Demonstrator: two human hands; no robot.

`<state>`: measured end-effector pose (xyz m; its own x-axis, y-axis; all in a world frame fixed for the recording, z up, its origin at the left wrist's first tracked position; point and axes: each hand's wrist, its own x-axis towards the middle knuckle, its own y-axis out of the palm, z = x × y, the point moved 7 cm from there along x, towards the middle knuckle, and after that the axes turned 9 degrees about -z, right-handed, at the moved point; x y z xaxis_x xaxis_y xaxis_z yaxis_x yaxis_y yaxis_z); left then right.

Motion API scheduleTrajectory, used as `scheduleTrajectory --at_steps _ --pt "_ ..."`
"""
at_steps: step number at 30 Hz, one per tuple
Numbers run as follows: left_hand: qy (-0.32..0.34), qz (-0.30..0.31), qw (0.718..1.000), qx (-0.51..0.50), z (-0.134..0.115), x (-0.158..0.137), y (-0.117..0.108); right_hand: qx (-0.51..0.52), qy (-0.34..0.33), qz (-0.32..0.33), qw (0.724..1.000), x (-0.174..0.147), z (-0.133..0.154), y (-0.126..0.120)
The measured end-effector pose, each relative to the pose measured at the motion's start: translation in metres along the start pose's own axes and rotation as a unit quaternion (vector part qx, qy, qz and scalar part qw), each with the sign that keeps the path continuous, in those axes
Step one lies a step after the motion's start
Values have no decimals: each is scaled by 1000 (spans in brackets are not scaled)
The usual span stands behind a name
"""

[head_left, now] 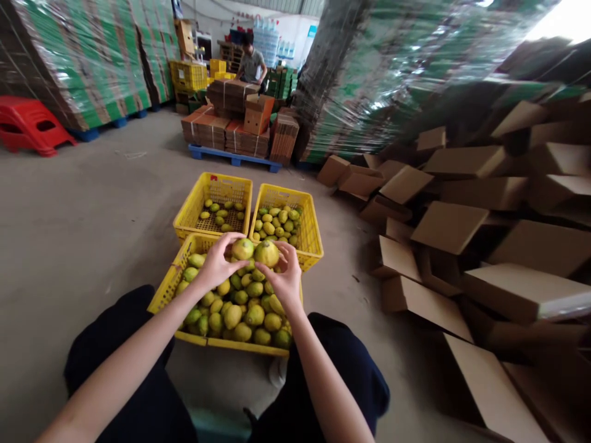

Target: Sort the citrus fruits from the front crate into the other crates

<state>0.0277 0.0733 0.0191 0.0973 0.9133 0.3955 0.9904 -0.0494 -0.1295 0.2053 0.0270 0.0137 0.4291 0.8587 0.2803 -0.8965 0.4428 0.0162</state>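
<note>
My left hand (220, 261) grips one yellow-green lemon (242, 248) between thumb and fingers. Right beside it, a second lemon (266, 253) is held in my right hand (285, 275). Both fruits are raised above the far side of a yellow crate (231, 346) full of green and yellow lemons, which stands between my knees. Behind it are two more yellow crates. The left one (184, 212) has a few lemons scattered on its bottom, and the right one (316, 229) has a thicker layer of them.
Empty cardboard boxes (450, 226) lie heaped on the right. Ahead, a blue pallet (235, 158) bears flattened cartons, with a person (252, 64) behind it. A red stool (34, 123) stands at left near wrapped stacks (92, 55). Another wrapped stack (360, 74) rises at back right.
</note>
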Motion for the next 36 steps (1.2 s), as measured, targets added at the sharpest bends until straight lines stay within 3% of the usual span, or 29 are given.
scheduleTrajectory --at_steps 4,8,11,14,16,20,24,29,36 --pt "145 -37 980 129 -22 0 -9 -40 -70 -6 997 -2 1 -2" --pt "140 -22 980 139 -21 3 -11 -57 -83 -32 994 -1 1 -5" --pt "66 -9 995 75 -12 7 -14 -29 -51 -30 998 0 1 -5" --pt "-66 11 995 -72 4 8 -14 52 30 -5 998 -2 -6 -1" --pt "-158 11 968 -195 14 4 -9 94 97 9 991 -7 -15 4" --pt "-296 -23 881 -367 25 -13 11 94 190 19 977 -22 -36 16" --pt "-410 -107 808 -409 37 -33 26 90 216 18 972 -34 -45 25" --pt "-494 -194 734 -424 47 -46 30 125 253 -11 959 -37 -47 28" --pt "-516 -202 729 -403 42 -46 31 181 359 -5 916 -40 -57 39"
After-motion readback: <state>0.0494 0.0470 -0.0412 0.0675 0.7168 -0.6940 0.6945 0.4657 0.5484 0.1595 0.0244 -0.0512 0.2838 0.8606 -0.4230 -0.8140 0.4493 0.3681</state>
